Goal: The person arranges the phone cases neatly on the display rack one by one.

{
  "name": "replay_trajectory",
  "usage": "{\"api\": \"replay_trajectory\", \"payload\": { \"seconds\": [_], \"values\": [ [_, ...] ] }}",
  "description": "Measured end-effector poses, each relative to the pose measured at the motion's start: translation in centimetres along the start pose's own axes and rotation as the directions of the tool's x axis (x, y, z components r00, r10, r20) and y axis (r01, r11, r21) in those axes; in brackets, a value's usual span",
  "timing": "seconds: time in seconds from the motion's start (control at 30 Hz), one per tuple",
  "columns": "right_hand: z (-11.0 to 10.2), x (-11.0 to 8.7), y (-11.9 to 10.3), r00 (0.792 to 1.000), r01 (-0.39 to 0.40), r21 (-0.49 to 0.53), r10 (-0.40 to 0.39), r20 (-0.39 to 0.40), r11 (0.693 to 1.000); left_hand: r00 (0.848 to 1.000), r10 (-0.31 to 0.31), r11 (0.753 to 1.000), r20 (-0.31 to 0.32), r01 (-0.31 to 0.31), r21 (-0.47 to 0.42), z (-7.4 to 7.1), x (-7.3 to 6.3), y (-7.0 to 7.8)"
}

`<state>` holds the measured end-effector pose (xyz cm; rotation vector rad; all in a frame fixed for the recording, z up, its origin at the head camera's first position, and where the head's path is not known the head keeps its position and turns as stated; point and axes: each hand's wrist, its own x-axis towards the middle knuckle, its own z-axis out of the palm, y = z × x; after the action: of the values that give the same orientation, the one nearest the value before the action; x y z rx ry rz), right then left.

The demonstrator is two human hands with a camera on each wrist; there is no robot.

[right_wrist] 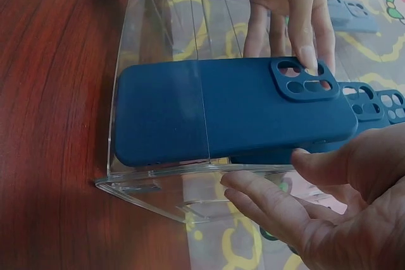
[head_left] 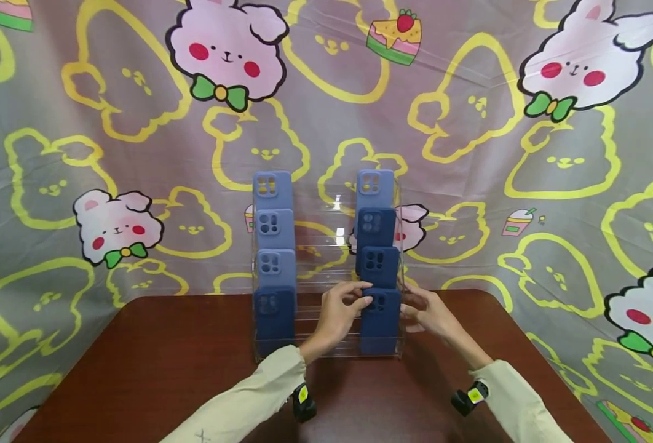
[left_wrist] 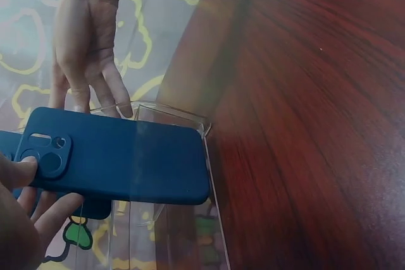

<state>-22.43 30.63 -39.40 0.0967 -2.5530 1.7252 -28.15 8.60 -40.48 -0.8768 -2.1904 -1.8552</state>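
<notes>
A dark blue phone case (head_left: 380,329) stands in the front tier at the right of a clear acrylic rack (head_left: 326,352). My left hand (head_left: 337,311) pinches its upper left part, the thumb on the camera cutout and fingers around the edge, as the left wrist view shows. On the other side, my right hand (right_wrist: 354,200) is beside the rack's right wall with its fingers extended, the thumb close to the case's edge. Behind this case stand another dark blue case (head_left: 380,264), a third dark blue case (head_left: 375,226) and a light blue case (head_left: 375,184).
In the rack's left column, a dark blue case (head_left: 273,320) stands in front of several light blue cases (head_left: 281,264). The rack rests on a brown wooden table (head_left: 166,357). A cartoon-patterned cloth (head_left: 326,123) hangs behind and at the sides.
</notes>
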Motion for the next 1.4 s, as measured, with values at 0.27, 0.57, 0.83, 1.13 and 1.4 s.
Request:
{"api": "replay_trajectory", "payload": {
  "seconds": [0.27,0.57,0.83,1.13,1.4],
  "values": [
    [0.0,0.2,0.1,1.0,0.002,0.0,-0.002,0.028,1.0,0.998,0.023,0.999,-0.053,-0.021,0.036,0.2,0.0,0.2],
    [-0.7,0.3,0.5,0.988,0.006,0.044,-0.012,0.151,0.999,0.997,-0.003,0.999,-0.071,0.006,0.043,0.2,0.1,0.0],
    [-0.4,0.5,0.5,0.988,0.017,0.062,-0.027,0.153,0.998,0.999,0.028,0.982,-0.041,-0.02,0.186,-0.9,-0.3,0.5],
    [-0.8,0.2,1.0,0.992,0.049,0.025,-0.051,0.112,0.999,0.984,0.158,0.896,0.081,-0.177,0.406,-3.4,-2.3,1.5],
    [0.1,-1.4,1.3,0.978,0.169,-0.193,-0.188,-0.084,0.966,0.954,0.173,0.834,0.244,-0.274,0.48,-7.8,-4.9,0.7]
  ]
}}
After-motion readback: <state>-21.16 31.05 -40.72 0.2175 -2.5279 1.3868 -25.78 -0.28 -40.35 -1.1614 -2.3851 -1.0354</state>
